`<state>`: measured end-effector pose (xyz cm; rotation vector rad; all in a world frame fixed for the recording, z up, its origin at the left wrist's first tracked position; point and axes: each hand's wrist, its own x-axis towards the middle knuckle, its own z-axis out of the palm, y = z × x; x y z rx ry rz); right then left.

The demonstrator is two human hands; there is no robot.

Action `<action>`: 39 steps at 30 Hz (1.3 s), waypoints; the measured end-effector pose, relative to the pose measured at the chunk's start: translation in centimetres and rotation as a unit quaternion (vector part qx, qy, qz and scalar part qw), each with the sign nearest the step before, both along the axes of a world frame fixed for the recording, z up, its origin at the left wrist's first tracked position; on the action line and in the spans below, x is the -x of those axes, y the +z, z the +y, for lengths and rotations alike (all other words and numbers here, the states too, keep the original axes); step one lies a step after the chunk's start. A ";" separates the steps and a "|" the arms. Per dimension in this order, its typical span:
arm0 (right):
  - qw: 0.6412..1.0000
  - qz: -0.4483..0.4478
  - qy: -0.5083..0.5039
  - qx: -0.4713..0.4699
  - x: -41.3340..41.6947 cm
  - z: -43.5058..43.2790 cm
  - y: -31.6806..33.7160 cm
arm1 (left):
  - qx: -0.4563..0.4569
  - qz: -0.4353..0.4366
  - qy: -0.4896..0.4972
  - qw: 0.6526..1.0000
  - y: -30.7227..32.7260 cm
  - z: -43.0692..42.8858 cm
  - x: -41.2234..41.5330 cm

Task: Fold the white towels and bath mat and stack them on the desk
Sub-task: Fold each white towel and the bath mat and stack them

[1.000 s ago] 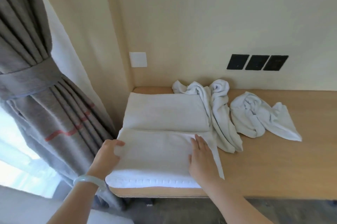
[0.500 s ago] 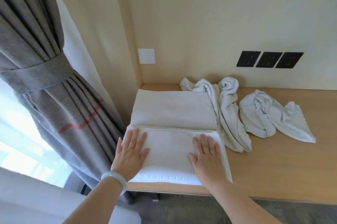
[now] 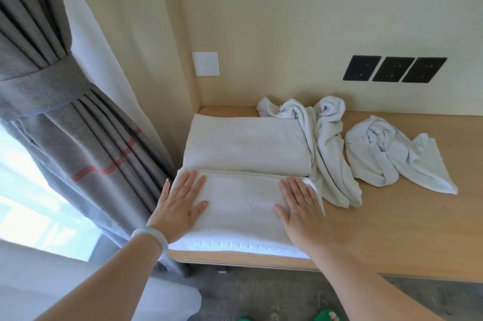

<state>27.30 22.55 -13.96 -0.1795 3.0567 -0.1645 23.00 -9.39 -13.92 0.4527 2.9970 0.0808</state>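
The left hand (image 3: 180, 205) and right hand (image 3: 300, 208) press flat, loosely spread fingers on what may be the folded bath mat (image 3: 240, 208). Just beyond the fingertips lies a folded towel (image 3: 245, 145). To their right, two crumpled towels (image 3: 326, 148) (image 3: 386, 153) await folding.

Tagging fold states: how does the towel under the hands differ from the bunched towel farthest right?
Shape: the towel under the hands is a flat folded rectangle; the bunched towel is twisted, one corner trailing right.
Contact: the left hand and right hand press flat on the first; no hand touches the bunched one.
Place: the first lies at the front left edge of the desk; the bunched one farther back, right.
Both are white, on the desk.
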 end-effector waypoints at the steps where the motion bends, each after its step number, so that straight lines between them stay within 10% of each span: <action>1: 1.000 0.001 -0.002 0.002 0.0 -0.1 0.1 | -0.005 0.000 0.000 1.000 0.0 0.1 0.0; 20: 0.985 -0.012 -0.051 0.162 2.8 7.8 3.5 | -0.030 0.058 -0.033 0.997 3.9 15.1 3.4; 39: 0.987 -0.013 -0.122 0.100 13.9 38.1 -4.2 | -0.143 -0.181 0.056 0.971 -1.1 52.4 9.6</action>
